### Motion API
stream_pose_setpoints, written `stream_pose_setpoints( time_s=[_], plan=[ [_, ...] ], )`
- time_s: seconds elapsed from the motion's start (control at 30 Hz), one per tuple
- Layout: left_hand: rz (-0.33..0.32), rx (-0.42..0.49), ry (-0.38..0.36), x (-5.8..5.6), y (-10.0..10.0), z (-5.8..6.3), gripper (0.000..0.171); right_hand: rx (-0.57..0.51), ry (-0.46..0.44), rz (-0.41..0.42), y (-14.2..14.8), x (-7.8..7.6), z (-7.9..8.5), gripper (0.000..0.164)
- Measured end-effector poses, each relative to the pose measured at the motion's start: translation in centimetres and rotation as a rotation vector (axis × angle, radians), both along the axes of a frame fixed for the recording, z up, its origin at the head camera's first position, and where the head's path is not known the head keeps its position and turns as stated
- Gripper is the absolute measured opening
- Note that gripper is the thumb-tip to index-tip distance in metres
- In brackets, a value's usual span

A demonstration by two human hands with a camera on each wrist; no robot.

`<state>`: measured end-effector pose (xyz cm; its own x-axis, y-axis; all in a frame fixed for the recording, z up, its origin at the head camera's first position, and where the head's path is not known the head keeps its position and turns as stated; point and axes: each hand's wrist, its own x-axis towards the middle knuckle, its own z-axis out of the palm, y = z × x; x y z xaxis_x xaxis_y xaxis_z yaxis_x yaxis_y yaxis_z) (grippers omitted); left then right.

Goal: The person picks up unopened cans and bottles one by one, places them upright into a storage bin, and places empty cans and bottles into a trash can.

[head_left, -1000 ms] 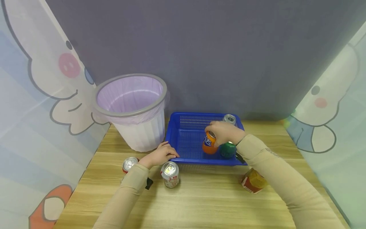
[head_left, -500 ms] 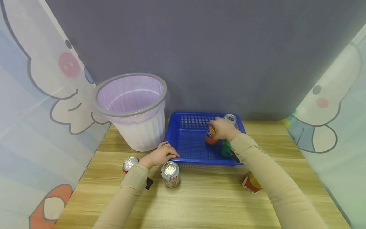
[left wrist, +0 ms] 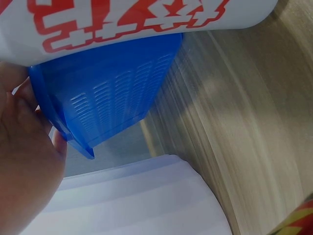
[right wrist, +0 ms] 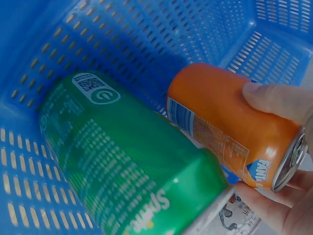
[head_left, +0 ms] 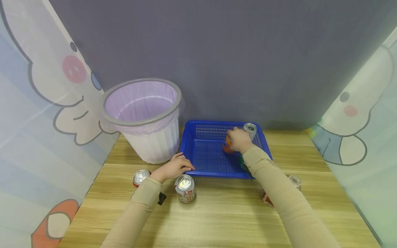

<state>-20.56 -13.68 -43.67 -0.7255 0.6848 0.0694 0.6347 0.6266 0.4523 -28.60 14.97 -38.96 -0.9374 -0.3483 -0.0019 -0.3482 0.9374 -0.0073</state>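
since the earlier frames, the right hand (head_left: 238, 138) and the orange fanta can (right wrist: 220, 117) have shifted toward the back wall of the blue basket (head_left: 223, 174); the left hand (head_left: 176, 168) stays on the near-left corner of its rim. the right grip is clamped on the fanta can, thumb on one side and fingers on the other, near the lid end. the left grip is curled over the rim.

the fanta can is inside the basket, toward its right half; whether its base touches the basket floor, i cannot tell. just beside it, nearer the basket's front wall, is the green sprite can (right wrist: 117, 156), and a silver-topped can (head_left: 250, 128) stands in the basket's back-right corner. a white-and-red can (head_left: 185, 191) stands just in front of the basket's near-left corner on the table (head_left: 217, 220), and a white bin (head_left: 155, 146) stands to the basket's left.

as i judge it, the crowded right half is the main risk: the fanta can or the knuckles could knock the silver-topped can or roll the sprite can. a pull from the left hand could drag the basket into the white-and-red can and tip it.
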Motion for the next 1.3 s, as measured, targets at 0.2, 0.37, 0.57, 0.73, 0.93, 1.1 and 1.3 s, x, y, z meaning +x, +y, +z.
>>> stream_pose_setpoints(
  time_s=[0.2,0.37,0.57,0.73,0.93,1.1,1.3],
  plan=[
    [0.011,0.001,-0.022,0.0,0.0,0.0,0.018,0.007,0.037,-0.025,-0.1,0.0,-0.8,0.056],
    [0.012,0.006,-0.036,0.1,0.1,-0.2,0.018,0.0,0.044,-0.026,0.0,0.0,-1.3,0.058],
    [0.007,0.017,-0.034,0.2,0.1,0.0,0.018,0.02,0.031,-0.016,0.1,-0.1,-1.3,0.06],
    [0.007,0.011,-0.025,0.2,0.1,0.0,0.018,0.052,-0.042,-0.01,-0.1,-0.4,-1.0,0.045],
    [0.008,0.006,-0.019,0.1,0.1,-0.1,0.018,0.039,-0.135,-0.03,-0.4,-1.1,-0.9,0.027],
    [0.008,0.005,-0.016,0.1,0.1,-0.1,0.018,0.032,-0.1,-0.043,-0.3,-1.8,-1.5,0.037],
    [0.001,0.005,-0.002,0.2,0.1,-0.1,0.018,0.024,-0.085,-0.039,-0.3,-1.6,-1.3,0.059]
  ],
)
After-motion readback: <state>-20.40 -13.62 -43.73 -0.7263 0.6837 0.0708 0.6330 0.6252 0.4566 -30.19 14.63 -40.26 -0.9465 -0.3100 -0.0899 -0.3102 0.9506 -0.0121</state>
